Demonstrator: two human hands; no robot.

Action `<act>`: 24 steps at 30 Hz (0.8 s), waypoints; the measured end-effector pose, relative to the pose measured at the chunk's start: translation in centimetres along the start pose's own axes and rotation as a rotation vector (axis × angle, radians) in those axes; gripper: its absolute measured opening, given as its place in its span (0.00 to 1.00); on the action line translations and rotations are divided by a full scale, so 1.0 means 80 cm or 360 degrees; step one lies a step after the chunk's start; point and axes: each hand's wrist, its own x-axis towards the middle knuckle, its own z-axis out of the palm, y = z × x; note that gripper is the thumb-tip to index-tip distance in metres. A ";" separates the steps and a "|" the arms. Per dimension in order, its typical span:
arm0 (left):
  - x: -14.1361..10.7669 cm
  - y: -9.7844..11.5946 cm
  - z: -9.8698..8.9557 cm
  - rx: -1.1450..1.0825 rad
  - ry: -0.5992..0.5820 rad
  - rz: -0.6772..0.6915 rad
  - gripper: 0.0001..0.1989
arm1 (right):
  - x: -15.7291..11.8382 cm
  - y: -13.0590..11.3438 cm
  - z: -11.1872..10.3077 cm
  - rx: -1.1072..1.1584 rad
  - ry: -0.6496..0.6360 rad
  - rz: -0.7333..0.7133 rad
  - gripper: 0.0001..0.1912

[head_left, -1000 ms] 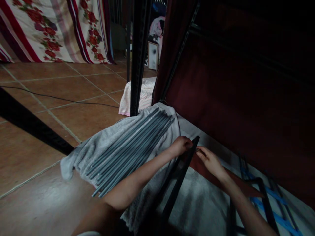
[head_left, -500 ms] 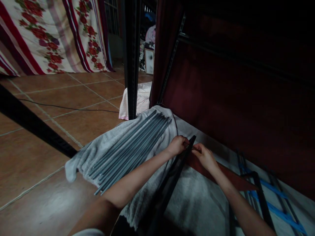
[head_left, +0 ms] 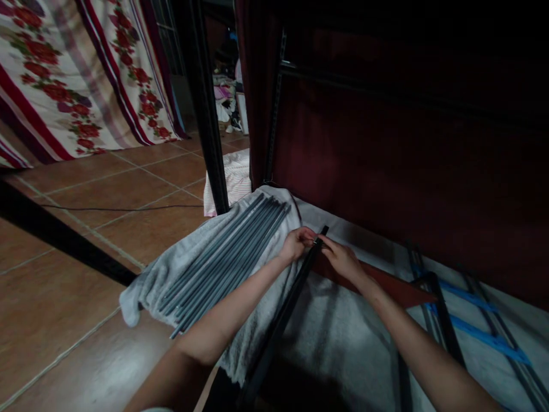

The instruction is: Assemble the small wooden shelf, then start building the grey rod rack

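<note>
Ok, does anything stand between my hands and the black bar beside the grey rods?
Nothing visible does: your left hand and right hand are at the far end of the black bar. The grey rods lie to its left.

No text, label, brand, number or sign can be read anywhere in view.
</note>
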 end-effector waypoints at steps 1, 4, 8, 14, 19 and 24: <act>-0.001 0.001 0.000 -0.0024 -0.0003 0.0007 0.08 | 0.001 0.000 0.000 -0.0030 -0.0023 0.0012 0.25; -0.004 0.003 0.000 -0.0034 0.0027 0.0017 0.09 | 0.004 0.000 0.000 -0.0095 -0.0081 0.0028 0.26; -0.009 0.004 0.001 -0.0020 0.0090 -0.0090 0.10 | 0.003 -0.001 -0.002 -0.0072 -0.0071 0.0008 0.26; -0.009 0.004 0.007 -0.0131 0.0237 -0.0354 0.14 | 0.001 -0.002 -0.004 -0.0008 -0.0054 -0.0001 0.26; -0.006 0.006 0.009 -0.0040 0.0235 -0.0512 0.13 | 0.002 -0.005 -0.004 -0.0008 -0.0056 0.0048 0.28; -0.006 0.013 0.015 0.0012 0.0233 -0.0598 0.09 | -0.008 -0.003 -0.013 0.0077 -0.0046 -0.0089 0.31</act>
